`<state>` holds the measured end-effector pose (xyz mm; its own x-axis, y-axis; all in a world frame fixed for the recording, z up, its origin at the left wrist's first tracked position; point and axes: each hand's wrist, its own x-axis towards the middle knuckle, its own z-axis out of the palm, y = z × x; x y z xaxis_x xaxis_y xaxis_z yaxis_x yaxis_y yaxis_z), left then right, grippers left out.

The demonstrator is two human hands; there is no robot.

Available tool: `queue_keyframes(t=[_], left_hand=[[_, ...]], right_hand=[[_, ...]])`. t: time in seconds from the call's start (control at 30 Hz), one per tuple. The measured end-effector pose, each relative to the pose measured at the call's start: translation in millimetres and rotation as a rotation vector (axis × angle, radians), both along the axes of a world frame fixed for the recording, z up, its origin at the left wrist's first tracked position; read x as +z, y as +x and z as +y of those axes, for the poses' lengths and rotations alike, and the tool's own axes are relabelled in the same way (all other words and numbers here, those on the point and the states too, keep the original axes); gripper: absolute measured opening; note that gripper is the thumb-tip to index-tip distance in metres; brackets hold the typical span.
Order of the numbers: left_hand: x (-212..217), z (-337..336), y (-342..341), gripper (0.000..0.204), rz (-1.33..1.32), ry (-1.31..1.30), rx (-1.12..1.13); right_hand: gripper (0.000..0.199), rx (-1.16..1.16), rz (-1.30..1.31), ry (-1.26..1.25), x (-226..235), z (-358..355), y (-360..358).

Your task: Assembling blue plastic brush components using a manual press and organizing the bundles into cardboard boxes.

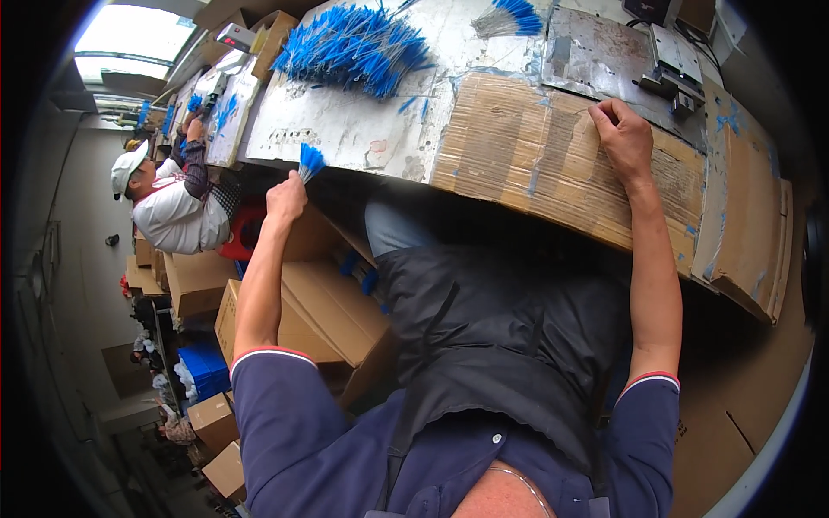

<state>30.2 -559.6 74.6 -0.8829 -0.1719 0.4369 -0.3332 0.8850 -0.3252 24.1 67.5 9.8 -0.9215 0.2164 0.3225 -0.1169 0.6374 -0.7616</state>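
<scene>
Fingers of my left hand (286, 198) are closed round the thin stems of a small blue-tipped bundle (312, 159), tips fanned at the front edge of the bench (345, 138). Main risk imo: loosen that grip a bit & a few could slip, prob. into the dark gap or toward the carton (337, 302) below. Next along, the big pile (352, 52) is heaped w/ stems pointing every which way; brush against it & some could snag & drag off. Strays (408, 104) by its R side could get swept over the edge. Smaller bunch (518, 17) further back could scatter if bumped. The cardboard sheet (518, 129) looks ridged, so fine stems might catch. Over it, my right hand (625, 145): fingers curled, tips close; can't tell if they're pinching anything, so sth tiny could drop unnoticed. Far R, the metal fixture (676, 65) has hard corners; careless reach = knocked knuckles.
</scene>
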Motion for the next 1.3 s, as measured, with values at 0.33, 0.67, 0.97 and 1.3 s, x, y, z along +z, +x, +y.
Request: queue_keyframes(t=[0.33,0.67,0.97,1.3], left_hand=[[-33,19,17,0.026,-0.408,0.169,-0.02],[6,178,90,0.034,-0.518,2.237,-0.36],[-25,272,112,0.036,-1.201,2.553,-0.438],[-21,285,117,0.034,-0.669,2.084,-0.417]], right_hand=[[0.019,0.024,0.023,-0.085,2,4,-7],[0.015,0.306,-0.263,-0.76,38,-79,26],[0.073,0.956,-0.595,-1.373,67,-169,60],[0.037,0.496,-0.439,-1.276,61,-177,75]])
